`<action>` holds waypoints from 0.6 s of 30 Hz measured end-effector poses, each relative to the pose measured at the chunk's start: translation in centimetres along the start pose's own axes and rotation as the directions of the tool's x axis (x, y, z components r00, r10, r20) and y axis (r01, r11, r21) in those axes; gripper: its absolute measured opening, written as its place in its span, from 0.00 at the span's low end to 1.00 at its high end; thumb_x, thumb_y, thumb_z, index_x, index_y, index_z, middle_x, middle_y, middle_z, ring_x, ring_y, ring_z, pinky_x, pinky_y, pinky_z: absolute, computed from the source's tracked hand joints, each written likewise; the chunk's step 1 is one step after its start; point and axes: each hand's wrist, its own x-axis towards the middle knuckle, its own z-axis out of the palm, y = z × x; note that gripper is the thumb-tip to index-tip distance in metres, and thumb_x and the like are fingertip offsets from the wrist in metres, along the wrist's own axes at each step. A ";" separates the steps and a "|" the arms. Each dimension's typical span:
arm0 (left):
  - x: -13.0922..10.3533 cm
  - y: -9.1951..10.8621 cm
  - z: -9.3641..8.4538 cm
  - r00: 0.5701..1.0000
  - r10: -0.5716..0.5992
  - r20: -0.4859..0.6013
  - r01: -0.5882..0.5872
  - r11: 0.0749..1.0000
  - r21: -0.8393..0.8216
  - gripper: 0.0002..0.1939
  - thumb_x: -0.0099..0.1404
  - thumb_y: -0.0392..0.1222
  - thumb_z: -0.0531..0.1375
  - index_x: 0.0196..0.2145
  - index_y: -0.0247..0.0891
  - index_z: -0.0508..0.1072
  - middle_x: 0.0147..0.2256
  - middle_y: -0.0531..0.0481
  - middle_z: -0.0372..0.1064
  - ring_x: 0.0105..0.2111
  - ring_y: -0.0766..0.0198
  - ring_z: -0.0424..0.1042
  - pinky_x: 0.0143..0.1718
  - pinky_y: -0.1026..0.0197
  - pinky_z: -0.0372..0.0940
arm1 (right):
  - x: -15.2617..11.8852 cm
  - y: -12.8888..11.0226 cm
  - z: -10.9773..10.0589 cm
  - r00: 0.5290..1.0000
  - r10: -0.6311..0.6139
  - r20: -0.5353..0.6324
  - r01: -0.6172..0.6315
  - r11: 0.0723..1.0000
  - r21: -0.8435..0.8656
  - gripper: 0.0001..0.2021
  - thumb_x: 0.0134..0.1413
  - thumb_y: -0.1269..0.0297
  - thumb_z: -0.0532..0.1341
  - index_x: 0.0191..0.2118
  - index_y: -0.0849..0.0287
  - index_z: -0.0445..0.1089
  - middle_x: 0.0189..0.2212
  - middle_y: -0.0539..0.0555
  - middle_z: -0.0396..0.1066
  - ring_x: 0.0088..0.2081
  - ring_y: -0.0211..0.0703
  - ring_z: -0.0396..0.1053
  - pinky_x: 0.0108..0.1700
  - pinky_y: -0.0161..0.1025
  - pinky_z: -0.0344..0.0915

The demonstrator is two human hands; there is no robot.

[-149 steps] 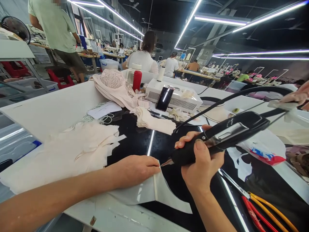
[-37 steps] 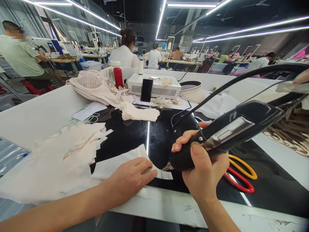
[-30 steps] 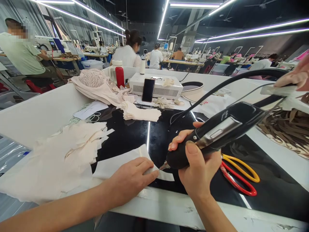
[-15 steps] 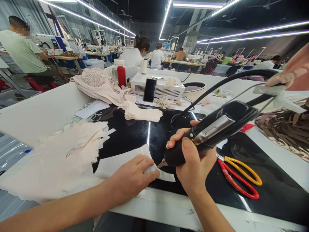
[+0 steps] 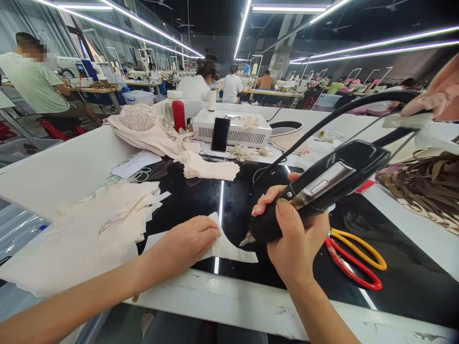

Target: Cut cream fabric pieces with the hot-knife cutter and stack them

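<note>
My right hand (image 5: 296, 234) is wrapped round a black corded tool (image 5: 319, 186) with a silver panel, its metal tip pointing down-left just above the black work surface. A curved pale fabric piece (image 5: 233, 251) lies flat left of the tip, a small gap away. My left hand (image 5: 195, 239) rests on this fabric with its fingers together, pressing it down; whether the fingertips pinch it is hidden. Left of my left hand lies a heap of pale fabric pieces (image 5: 93, 234). Red and yellow handled scissors (image 5: 358, 263) lie right of my right hand.
Behind are a stack of pale strips (image 5: 211, 168), a phone (image 5: 220, 134), a white vented box (image 5: 251, 130), a red bottle (image 5: 178, 114) and lace garments (image 5: 143, 124). Brown straps (image 5: 426, 186) lie right. Another person's hand (image 5: 437, 98) is at upper right. Co-workers sit beyond.
My left hand has moved left and slightly up, uncovering more of the curved fabric. The tool in my right hand has shifted slightly right, its tip now apart from the fabric.
</note>
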 end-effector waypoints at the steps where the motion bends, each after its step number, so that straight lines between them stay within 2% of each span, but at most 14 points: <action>1: 0.3 -0.1 -0.1 1.000 0.004 0.014 -0.004 1.000 -0.001 0.11 0.80 0.35 0.51 0.49 0.35 0.74 0.48 0.44 0.74 0.51 0.58 0.73 0.54 0.55 0.72 | 0.0 0.0 -0.1 1.000 -0.004 0.008 0.004 1.000 -0.002 0.21 0.57 0.59 0.72 0.52 0.52 0.68 0.31 0.46 0.74 0.26 0.38 0.71 0.31 0.39 0.70; 5: 1.4 0.0 -0.2 0.998 0.019 0.066 -0.014 0.997 -0.079 0.12 0.80 0.37 0.52 0.46 0.36 0.76 0.47 0.45 0.73 0.46 0.61 0.74 0.50 0.59 0.72 | -0.3 -0.2 -0.7 0.999 -0.001 0.039 0.002 1.000 -0.015 0.20 0.57 0.59 0.73 0.53 0.51 0.69 0.32 0.46 0.74 0.27 0.39 0.71 0.30 0.38 0.69; 9: 1.8 -0.5 0.4 0.993 0.043 0.108 -0.024 0.985 -0.171 0.08 0.78 0.42 0.59 0.48 0.38 0.76 0.51 0.44 0.73 0.50 0.59 0.74 0.54 0.57 0.70 | -0.6 -0.6 -1.0 0.999 0.011 0.043 -0.010 1.000 -0.016 0.20 0.56 0.58 0.73 0.52 0.51 0.70 0.32 0.47 0.74 0.26 0.39 0.71 0.28 0.38 0.69; 13: 2.0 -1.1 0.8 0.991 0.045 0.127 -0.022 0.985 -0.173 0.07 0.77 0.39 0.59 0.48 0.38 0.76 0.51 0.44 0.73 0.51 0.58 0.74 0.55 0.56 0.69 | -1.0 -0.9 -1.2 0.998 0.037 0.055 -0.038 0.999 0.000 0.21 0.57 0.58 0.73 0.52 0.51 0.69 0.32 0.46 0.74 0.26 0.39 0.71 0.28 0.37 0.70; 18: 2.3 -1.0 0.4 0.992 0.025 0.122 -0.008 0.990 -0.142 0.07 0.77 0.36 0.59 0.50 0.37 0.74 0.49 0.46 0.73 0.49 0.60 0.74 0.53 0.57 0.69 | -1.5 -0.7 -0.8 0.996 0.042 0.080 -0.048 0.996 0.072 0.19 0.58 0.60 0.73 0.52 0.50 0.69 0.32 0.46 0.74 0.26 0.38 0.71 0.30 0.38 0.71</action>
